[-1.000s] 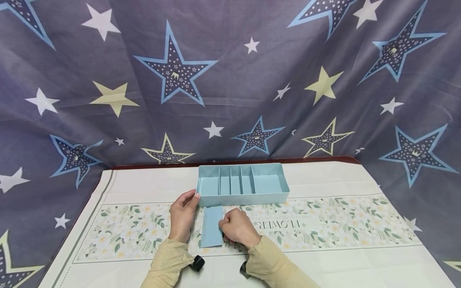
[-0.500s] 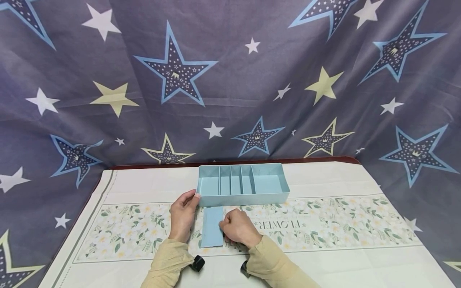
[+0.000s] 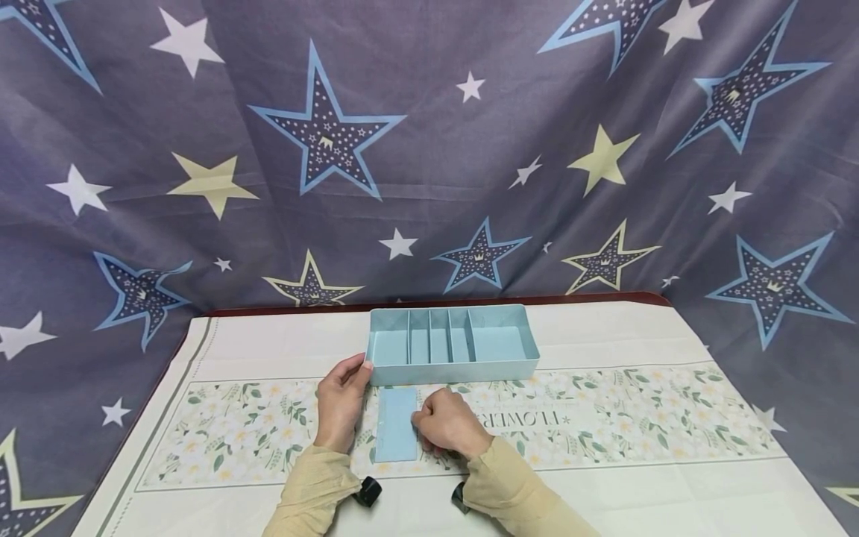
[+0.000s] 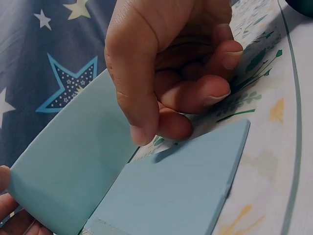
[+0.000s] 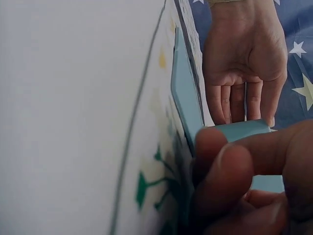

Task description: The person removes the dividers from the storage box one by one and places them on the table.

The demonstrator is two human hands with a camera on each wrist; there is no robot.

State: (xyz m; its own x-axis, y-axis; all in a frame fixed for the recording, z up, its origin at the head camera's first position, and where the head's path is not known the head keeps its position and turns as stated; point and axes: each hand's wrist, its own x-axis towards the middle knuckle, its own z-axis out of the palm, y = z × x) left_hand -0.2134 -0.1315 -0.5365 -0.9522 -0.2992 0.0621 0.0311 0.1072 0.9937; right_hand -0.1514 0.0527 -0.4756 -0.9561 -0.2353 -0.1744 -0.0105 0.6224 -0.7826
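Observation:
A light-blue rectangular panel (image 3: 396, 425) lies on the tablecloth in front of a matching compartment box (image 3: 452, 373). My right hand (image 3: 451, 421) hovers by the panel's right edge, its fingers loosely curled. In the left wrist view the right hand's thumb and fingers (image 4: 178, 90) appear just off the panel (image 4: 176, 181), with nothing visible between them. My left hand (image 3: 341, 403) rests against the box's left end. The right wrist view shows its fingers straight along the outer end wall, the thumb at the corner. Some right fingertips are hidden in the head view.
Thin upright dividers (image 3: 429, 335) split the box into several compartments. The table wears a white cloth (image 3: 604, 492) with a floral band (image 3: 604, 418). A dark curtain with stars (image 3: 416, 186) hangs behind the table's brown back edge (image 3: 295, 309).
The panel has gone from slightly tilted, right edge raised, to flat. My right hand has shifted slightly right, off its edge. My left hand and the box stay where they were.

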